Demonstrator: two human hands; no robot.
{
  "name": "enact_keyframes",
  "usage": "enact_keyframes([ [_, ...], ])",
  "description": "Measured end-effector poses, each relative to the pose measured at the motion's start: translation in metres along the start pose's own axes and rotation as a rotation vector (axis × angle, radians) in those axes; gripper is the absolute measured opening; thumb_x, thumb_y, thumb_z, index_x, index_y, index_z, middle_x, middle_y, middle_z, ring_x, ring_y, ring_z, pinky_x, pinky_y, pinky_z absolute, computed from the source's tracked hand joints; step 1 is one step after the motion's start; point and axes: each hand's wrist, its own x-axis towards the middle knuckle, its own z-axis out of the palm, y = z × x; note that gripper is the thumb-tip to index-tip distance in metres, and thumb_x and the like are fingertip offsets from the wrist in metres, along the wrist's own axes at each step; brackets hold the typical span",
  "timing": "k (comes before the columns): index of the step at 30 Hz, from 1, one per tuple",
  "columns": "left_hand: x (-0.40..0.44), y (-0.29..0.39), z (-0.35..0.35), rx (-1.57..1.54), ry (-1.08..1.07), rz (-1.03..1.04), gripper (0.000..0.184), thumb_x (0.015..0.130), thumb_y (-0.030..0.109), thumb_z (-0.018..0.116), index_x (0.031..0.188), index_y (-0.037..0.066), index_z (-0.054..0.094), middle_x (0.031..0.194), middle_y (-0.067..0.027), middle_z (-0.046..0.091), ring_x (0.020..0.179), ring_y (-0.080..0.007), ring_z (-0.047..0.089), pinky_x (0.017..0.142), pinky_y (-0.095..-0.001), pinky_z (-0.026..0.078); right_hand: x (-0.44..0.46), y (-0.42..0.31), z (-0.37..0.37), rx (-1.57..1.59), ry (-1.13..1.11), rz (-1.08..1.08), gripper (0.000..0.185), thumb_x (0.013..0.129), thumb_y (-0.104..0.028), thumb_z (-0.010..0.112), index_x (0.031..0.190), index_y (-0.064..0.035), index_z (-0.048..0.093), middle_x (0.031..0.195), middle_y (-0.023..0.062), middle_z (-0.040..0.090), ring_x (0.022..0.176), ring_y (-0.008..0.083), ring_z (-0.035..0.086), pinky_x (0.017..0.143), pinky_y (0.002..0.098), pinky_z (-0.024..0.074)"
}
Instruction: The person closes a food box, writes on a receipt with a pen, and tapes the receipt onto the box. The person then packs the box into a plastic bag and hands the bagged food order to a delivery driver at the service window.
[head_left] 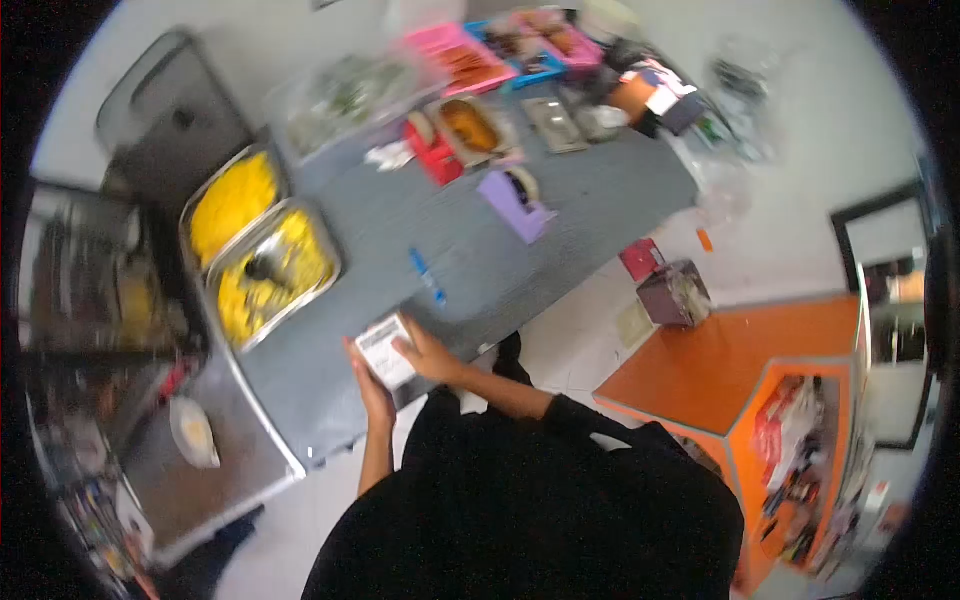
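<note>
Between my two hands, over the front edge of the grey table (370, 250), I hold a small white box (386, 352) with dark print on its upper face. My left hand (374, 388) grips its left side, and my right hand (428, 352) has its fingers on the right side. Blur hides what the print says. A blue pen (427, 276) lies on the table just beyond the box. Further back stand a purple tape dispenser (515, 205) and a red tape dispenser (433, 150).
At the left are two metal trays (335, 262) of yellow food, one with a dark utensil in it. Along the back stand a clear plastic tub (300, 140), a pink basket (425, 40) and a blue basket (545, 72). An orange counter (720, 350) stands at the right.
</note>
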Motion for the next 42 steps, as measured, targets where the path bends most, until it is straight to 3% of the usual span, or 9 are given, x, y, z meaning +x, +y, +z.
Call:
enact_keyframes([
  [10,0.016,-0.105,0.295,0.203,-0.390,-0.464,0.068,0.094,0.034,0.051,0.145,0.007,0.015,0.136,-0.0134,0.036,0.121,-0.0237,0.040,0.098,-0.0340,0.037,-0.107,0.029,-0.353,0.396,0.096,0.503,0.051,0.096,-0.035,0.045,0.136,-0.0048,0.036,0.111,0.0112,0.057,0.087,0.0199,0.062,0.070,0.0356,0.0526],
  [15,0.096,-0.180,0.416,0.290,-0.196,-0.186,0.066,0.093,0.033,0.054,0.143,0.003,0.022,0.134,-0.0136,0.036,0.120,-0.0218,0.041,0.098,-0.0361,0.037,-0.119,0.226,-0.660,0.045,1.252,0.042,0.028,0.094,-0.024,0.051,0.112,-0.0028,0.057,0.086,0.0061,0.059,0.075,0.0157,0.059,0.065,0.0296,0.0501],
  [18,0.150,-0.214,0.397,1.125,0.032,0.186,0.063,0.090,0.033,0.057,0.138,0.001,0.032,0.131,-0.0189,0.040,0.118,-0.0307,0.040,0.097,-0.0429,0.034,-0.117,0.232,-0.824,-0.377,1.684,-0.201,0.020,0.092,-0.016,0.052,0.099,0.0008,0.062,0.088,0.0109,0.061,0.078,0.0224,0.060,0.077,0.0305,0.0480],
  [20,0.149,-0.208,0.432,1.493,0.242,0.510,0.064,0.089,0.033,0.059,0.137,0.000,0.034,0.128,-0.0220,0.042,0.117,-0.0358,0.040,0.098,-0.0451,0.032,-0.107,0.247,-0.915,-0.646,1.296,0.039,0.028,0.087,-0.014,0.057,0.113,-0.0021,0.059,0.099,0.0153,0.062,0.088,0.0270,0.060,0.082,0.0334,0.0478],
  [22,0.133,-0.183,0.492,1.495,0.291,0.738,0.065,0.088,0.033,0.060,0.137,-0.001,0.034,0.127,-0.0236,0.042,0.116,-0.0389,0.039,0.099,-0.0459,0.031,-0.078,0.233,-0.971,-1.089,1.017,-0.384,0.045,0.083,-0.014,0.060,0.126,-0.0083,0.051,0.111,0.0157,0.058,0.099,0.0299,0.057,0.084,0.0379,0.0474],
  [28,0.128,-0.240,0.654,1.373,-0.200,0.711,0.049,0.087,0.021,0.057,0.127,-0.002,0.043,0.126,-0.0205,0.046,0.117,-0.0370,0.041,0.100,-0.0451,0.028,-0.056,0.205,-1.029,-1.074,0.436,0.000,0.047,0.083,-0.020,0.060,0.129,-0.0204,0.050,0.122,0.0139,0.052,0.105,0.0328,0.054,0.087,0.0408,0.0455],
  [32,0.096,-0.282,0.800,1.243,-1.128,0.315,0.044,0.073,0.008,0.061,0.116,0.006,0.055,0.114,-0.0172,0.056,0.109,-0.0345,0.050,0.094,-0.0447,0.037,-0.067,0.195,-1.023,-1.412,0.627,-0.163,0.034,0.085,-0.017,0.054,0.119,-0.0131,0.054,0.123,0.0151,0.051,0.107,0.0317,0.053,0.086,0.0424,0.0453],
  [35,0.068,-0.356,0.840,0.997,-1.540,0.693,0.038,0.077,0.009,0.058,0.114,0.002,0.056,0.119,-0.0186,0.053,0.114,-0.0349,0.048,0.098,-0.0451,0.037,-0.070,0.211,-1.023,-1.306,0.586,-0.158,0.026,0.085,-0.012,0.049,0.109,-0.0099,0.058,0.121,0.0159,0.053,0.110,0.0305,0.052,0.086,0.0439,0.0450],
  [42,0.063,-0.438,0.908,1.061,-1.267,0.935,0.051,0.081,0.016,0.057,0.126,-0.003,0.044,0.131,-0.0198,0.043,0.124,-0.0344,0.039,0.105,-0.0421,0.031,-0.066,0.234,-1.031,-1.174,0.638,0.042,0.019,0.084,-0.010,0.049,0.101,-0.0033,0.055,0.092,0.0157,0.060,0.087,0.0344,0.058,0.076,0.0442,0.0468],
])
